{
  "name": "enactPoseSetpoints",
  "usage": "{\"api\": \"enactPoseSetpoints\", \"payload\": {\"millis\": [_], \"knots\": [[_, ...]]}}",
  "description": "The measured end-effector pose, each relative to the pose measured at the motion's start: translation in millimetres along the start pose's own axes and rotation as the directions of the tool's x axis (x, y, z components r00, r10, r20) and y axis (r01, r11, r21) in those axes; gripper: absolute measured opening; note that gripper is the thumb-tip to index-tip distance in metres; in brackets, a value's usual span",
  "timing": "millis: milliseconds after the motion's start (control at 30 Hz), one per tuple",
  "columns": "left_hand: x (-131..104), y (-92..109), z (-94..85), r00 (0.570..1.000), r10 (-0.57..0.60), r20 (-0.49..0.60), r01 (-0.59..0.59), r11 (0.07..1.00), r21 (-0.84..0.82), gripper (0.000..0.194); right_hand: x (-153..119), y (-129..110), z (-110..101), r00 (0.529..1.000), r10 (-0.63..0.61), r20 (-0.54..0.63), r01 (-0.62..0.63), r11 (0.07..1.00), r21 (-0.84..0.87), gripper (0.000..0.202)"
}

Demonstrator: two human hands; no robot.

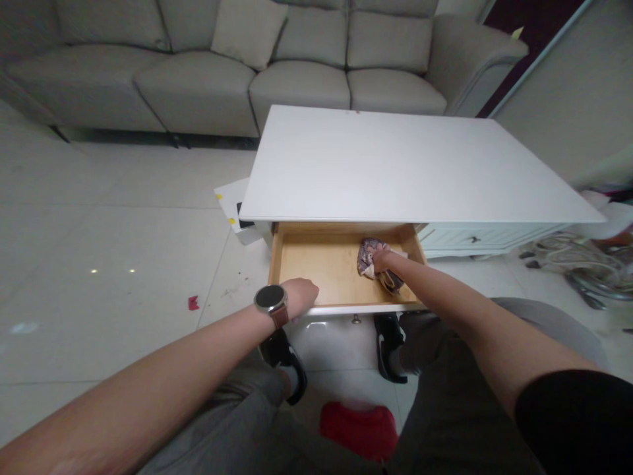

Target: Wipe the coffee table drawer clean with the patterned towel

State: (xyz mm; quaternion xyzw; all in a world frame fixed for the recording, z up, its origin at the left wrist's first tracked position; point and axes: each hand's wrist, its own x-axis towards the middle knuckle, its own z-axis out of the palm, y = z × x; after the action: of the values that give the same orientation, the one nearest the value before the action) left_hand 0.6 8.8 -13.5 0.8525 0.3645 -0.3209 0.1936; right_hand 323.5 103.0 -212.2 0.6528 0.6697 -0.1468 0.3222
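Note:
A wooden drawer (321, 270) stands pulled out from the white coffee table (395, 165). My left hand (301, 297), with a watch (270, 299) on the wrist, is closed over the drawer's front edge near its left corner; the fingertips are hidden. Inside the drawer, toward the right side, my right hand (380, 258) is closed on a patterned brown and white cloth (366, 254). The cloth is bunched up against the drawer's bottom, and part of it hangs below the hand.
Behind the table runs a long grey sofa (198, 86). A white box (232, 204) sits on the floor left of the table. A red object (360, 429) lies between my legs, and a red scrap (192, 303) on the tiles. Cluttered items (583, 257) fill the right side.

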Motion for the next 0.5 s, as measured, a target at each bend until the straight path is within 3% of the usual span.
{"api": "enactPoseSetpoints", "payload": {"millis": [100,500], "knots": [[-3.5,1.7,-3.7,1.0,-0.006,0.016,0.006,1.0,0.014,0.023,0.3,-0.8,0.3,0.998,0.019,0.059,-0.016,0.999,-0.05,0.127],[-1.5,0.4,-2.3,1.0,-0.018,0.014,0.018,1.0,0.007,0.02,-8.2,-4.4,-7.5,0.993,0.065,0.101,-0.063,0.998,-0.02,0.132]]}}
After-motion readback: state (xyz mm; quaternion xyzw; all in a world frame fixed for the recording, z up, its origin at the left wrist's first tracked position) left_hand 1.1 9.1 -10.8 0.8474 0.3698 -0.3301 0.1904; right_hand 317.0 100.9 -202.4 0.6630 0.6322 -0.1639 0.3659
